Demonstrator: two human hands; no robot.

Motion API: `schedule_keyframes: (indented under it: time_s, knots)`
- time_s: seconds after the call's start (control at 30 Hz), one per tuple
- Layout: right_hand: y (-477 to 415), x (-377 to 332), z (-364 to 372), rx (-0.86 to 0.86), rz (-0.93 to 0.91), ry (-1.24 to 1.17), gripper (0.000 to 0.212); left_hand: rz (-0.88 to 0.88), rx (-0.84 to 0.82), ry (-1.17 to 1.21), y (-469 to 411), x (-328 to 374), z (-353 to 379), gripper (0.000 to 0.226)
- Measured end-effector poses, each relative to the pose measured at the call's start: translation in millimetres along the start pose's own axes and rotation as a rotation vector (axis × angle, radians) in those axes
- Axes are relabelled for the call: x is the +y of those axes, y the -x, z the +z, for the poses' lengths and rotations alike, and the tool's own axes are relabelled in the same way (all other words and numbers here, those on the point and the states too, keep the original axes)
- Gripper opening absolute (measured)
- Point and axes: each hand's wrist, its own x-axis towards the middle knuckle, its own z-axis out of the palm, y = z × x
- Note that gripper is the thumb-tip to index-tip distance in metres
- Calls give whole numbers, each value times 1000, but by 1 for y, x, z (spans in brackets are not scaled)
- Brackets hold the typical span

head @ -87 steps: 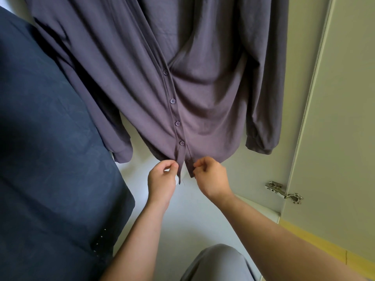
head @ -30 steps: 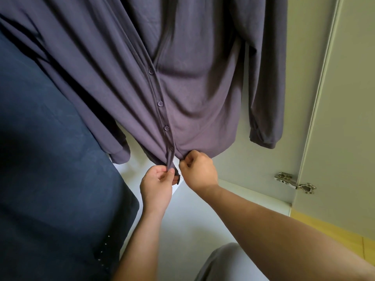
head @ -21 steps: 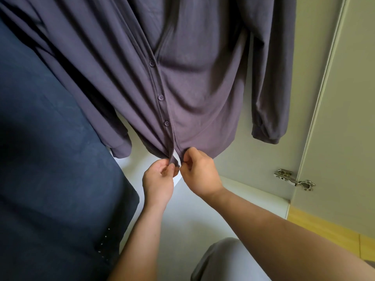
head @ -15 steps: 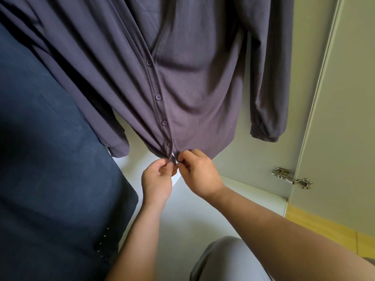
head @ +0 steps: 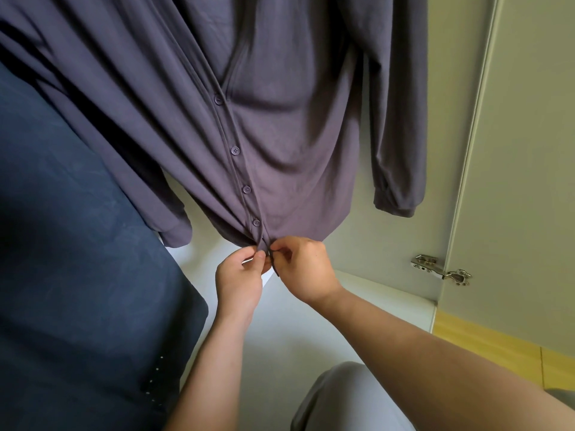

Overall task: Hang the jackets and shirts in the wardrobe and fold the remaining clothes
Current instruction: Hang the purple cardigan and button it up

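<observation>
A purple-grey button-up shirt (head: 295,144) hangs inside the wardrobe, its front closed by several buttons down the placket. At the bottom hem my left hand (head: 239,281) pinches the left edge of the placket. My right hand (head: 303,269) pinches the right edge directly beside it, fingertips almost touching. The hanger and the rail are out of view above. The shirt's right sleeve cuff (head: 396,203) hangs free.
A dark navy garment (head: 71,275) hangs close on the left and fills that side. The white wardrobe floor (head: 280,337) lies below the hands. The open wardrobe door (head: 529,181) with a metal hinge (head: 440,270) stands to the right. My grey-clad knee (head: 345,399) shows at the bottom.
Both hands have stayed at the bottom of the placket, working its two edges together. The shirt's hem has been drawn slightly toward the hands; the view has shifted a little.
</observation>
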Motion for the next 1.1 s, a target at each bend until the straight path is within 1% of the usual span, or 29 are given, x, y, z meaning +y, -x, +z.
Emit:
schedule_keyframes:
  time_s: [0.1, 0.23, 0.37, 0.6, 0.73, 0.93, 1.03, 1.1]
  knots:
    - [2, 1, 1, 3, 10, -26, 13, 17, -13, -49, -1, -2, 0, 14]
    - [0, -1, 0, 16, 36, -33, 11, 23, -3, -34, 0, -1, -1, 13]
    - [-1, -3, -1, 33, 62, -78, 11, 14, 9, -5, 1, 1, -1, 18]
    - [0, -2, -3, 22, -3, -72, 10, 19, -18, -19, 0, 6, -3, 12]
    - [0, -3, -2, 29, -8, -66, 10, 60, -43, -66, 1, 11, -6, 25]
    - [-2, -4, -1, 21, 41, -70, 13, 110, -93, -165, -1, 14, -10, 35]
    - [-2, -5, -2, -4, 68, -80, 14, 168, -59, -245, -1, 14, -8, 33]
    - [-2, -6, -2, -37, 96, -100, 9, 174, -27, -273, -1, 14, -8, 37]
